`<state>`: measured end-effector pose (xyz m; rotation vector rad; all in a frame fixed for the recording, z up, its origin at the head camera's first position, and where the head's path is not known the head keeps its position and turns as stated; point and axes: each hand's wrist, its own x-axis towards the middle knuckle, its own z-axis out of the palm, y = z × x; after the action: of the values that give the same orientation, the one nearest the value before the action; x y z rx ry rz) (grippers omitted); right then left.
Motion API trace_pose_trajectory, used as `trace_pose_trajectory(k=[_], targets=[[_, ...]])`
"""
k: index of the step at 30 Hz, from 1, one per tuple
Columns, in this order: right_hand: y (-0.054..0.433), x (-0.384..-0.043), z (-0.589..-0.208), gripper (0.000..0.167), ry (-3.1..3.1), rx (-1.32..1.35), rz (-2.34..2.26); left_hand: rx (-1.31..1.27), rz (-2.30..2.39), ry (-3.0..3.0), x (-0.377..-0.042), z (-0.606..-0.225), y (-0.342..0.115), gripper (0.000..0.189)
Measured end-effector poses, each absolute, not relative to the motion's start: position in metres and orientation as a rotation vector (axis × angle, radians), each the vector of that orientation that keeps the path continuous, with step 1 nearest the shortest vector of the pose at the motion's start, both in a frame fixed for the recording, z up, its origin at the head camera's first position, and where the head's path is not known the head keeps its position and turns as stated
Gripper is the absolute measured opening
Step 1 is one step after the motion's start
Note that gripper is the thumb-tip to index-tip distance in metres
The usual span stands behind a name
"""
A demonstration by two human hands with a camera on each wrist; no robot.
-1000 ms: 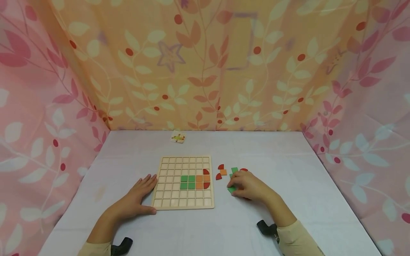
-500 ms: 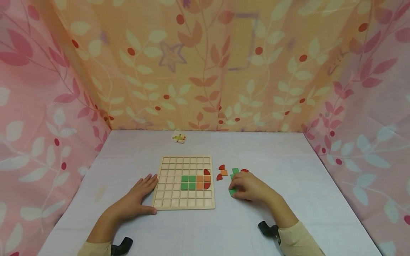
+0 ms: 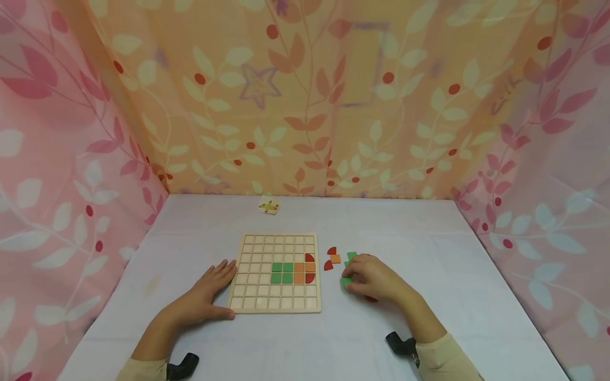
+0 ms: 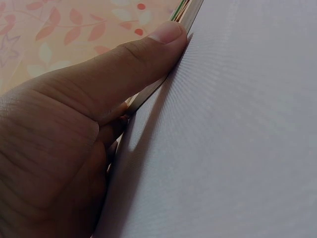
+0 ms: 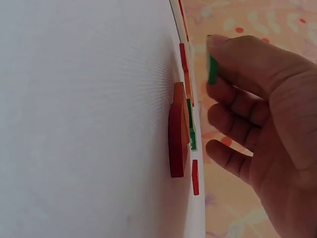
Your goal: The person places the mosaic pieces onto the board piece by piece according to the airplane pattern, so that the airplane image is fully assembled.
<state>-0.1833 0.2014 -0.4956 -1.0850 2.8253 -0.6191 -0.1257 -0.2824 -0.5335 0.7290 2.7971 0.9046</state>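
A wooden grid board (image 3: 254, 247) lies on the white table. Green squares (image 3: 282, 273), orange squares (image 3: 304, 272) and red quarter-circles (image 3: 310, 257) fill some of its cells on the right half. My left hand (image 3: 207, 296) rests against the board's left side with fingers extended, the thumb (image 4: 168, 33) lying along the near edge. To the right of the board, my right hand (image 3: 374, 278) pinches a green tile (image 5: 213, 67) between thumb and finger, raised off the table. Under and beside that hand lie loose pieces, partly hidden by it.
Between board and right hand lie loose red quarter-circles (image 3: 328, 265) and an orange square (image 3: 335, 259). A loose green tile (image 3: 351, 255) sits just beyond the right fingers. Near the back edge is a small patterned card (image 3: 269, 205). Patterned cloth (image 3: 305, 106) walls in the table.
The head view shifts slightly, so everything appears a little further right. Slightly more of a red piece shows below my right hand. My left hand stays at the board.
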Motion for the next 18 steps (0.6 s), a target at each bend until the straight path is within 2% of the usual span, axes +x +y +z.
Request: trace_pose_trajectory(k=[9,18], targets=[[0.183,-0.184,-0.473,0.020,2.883,-1.025,-0.739,0.708,0.914,2.794,-0.124,-0.531,-0.279,0.120],[0.157,-0.187,-0.448,0.018,2.954,-1.085,-0.673,0.702,0.899,2.795,-0.124,-0.529,-0.280,0.120]])
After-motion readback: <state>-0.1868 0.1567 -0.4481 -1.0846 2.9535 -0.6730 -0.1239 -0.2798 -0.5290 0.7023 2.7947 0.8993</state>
